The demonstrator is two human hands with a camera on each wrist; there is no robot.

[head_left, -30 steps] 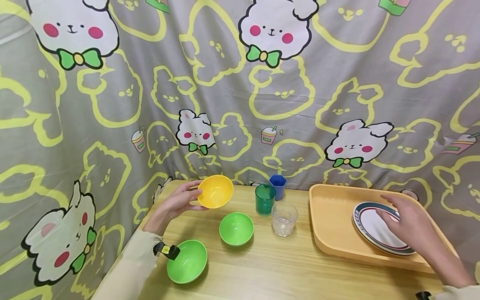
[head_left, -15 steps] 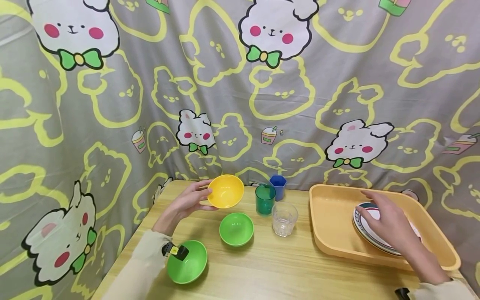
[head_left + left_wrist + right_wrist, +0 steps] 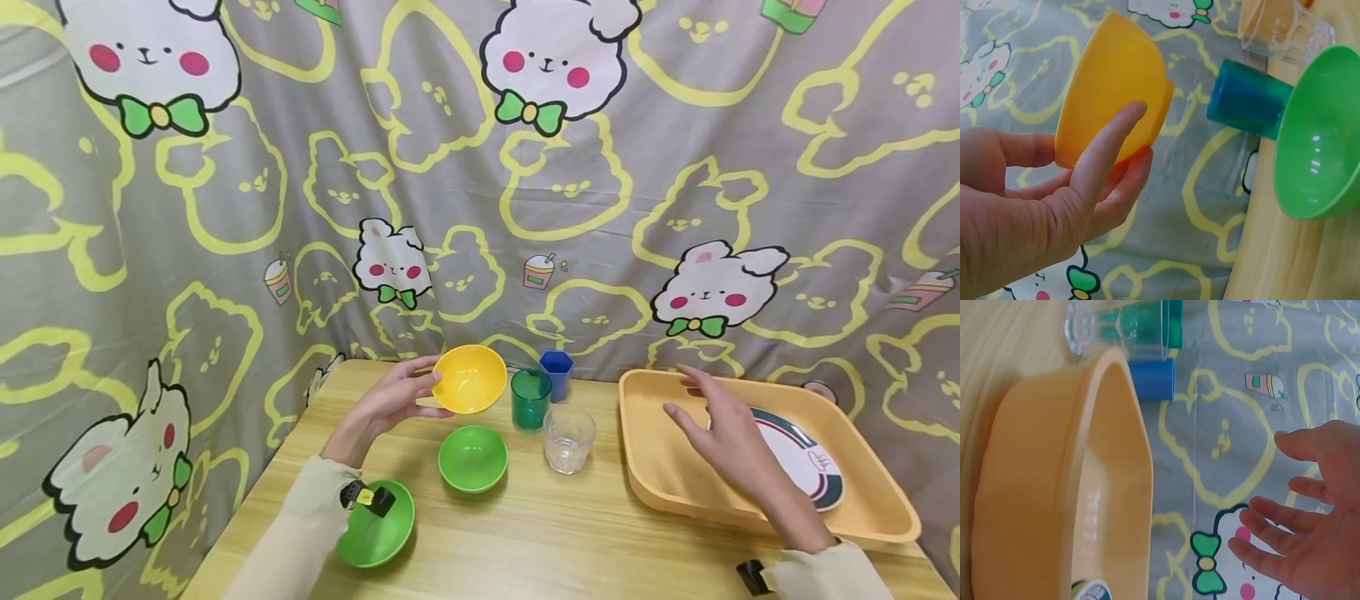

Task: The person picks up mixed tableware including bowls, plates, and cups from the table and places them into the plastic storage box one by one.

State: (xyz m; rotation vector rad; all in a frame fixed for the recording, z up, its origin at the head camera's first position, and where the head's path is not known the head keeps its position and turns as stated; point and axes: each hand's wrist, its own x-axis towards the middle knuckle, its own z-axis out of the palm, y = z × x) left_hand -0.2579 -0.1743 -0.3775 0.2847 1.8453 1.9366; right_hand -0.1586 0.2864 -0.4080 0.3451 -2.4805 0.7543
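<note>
My left hand (image 3: 395, 393) grips a yellow bowl (image 3: 470, 379) above the table, its mouth tilted toward me. In the left wrist view, the fingers (image 3: 1110, 144) lie along the outside of the bowl and the thumb is at its rim. Below it on the table stands a green bowl (image 3: 473, 459), with another green bowl (image 3: 377, 525) nearer me, partly behind the left wrist. Over the orange tray (image 3: 652, 450) hovers my right hand (image 3: 727, 433), fingers spread and holding nothing. A white plate (image 3: 798, 454) with a dark green rim lies in the tray, partly hidden by that hand.
A green cup (image 3: 530, 400), a blue cup (image 3: 556, 375) and a clear glass (image 3: 568, 442) stand between the bowls and the tray. Behind the wooden table (image 3: 525, 542) hangs a patterned curtain (image 3: 465, 183), which also runs along the left side.
My left hand has carried the yellow bowl to the right, toward the green cup. The right hand has moved left over the tray, uncovering more of the plate's right side.
</note>
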